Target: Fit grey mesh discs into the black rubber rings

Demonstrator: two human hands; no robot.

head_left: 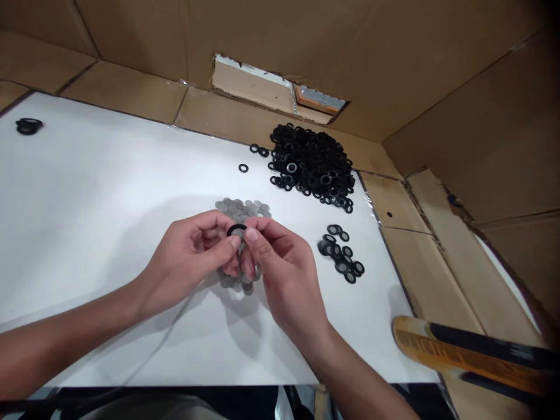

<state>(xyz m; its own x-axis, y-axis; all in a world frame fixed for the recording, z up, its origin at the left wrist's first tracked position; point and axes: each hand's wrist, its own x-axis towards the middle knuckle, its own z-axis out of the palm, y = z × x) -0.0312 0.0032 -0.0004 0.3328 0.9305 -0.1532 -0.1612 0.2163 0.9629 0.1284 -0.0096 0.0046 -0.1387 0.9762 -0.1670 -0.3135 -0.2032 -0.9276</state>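
Observation:
Between my two hands is a black rubber ring [237,227] with a grey mesh disc in its middle. My left hand [192,251] pinches its left side between thumb and fingers. On the other side, the thumb and forefinger of my right hand [282,259] grip the same ring. Under and behind the hands lies a heap of small grey discs [236,207], partly hidden by the fingers. Right of my right hand sits a loose group of black rings with grey discs in them [341,252].
A large pile of black rings [312,163] stands at the back right, with a single ring [243,168] left of it. Several black rings [28,126] lie at the far left. Cardboard walls [280,35] border the white table [109,169]. A yellow-and-black object [464,350] juts in at lower right.

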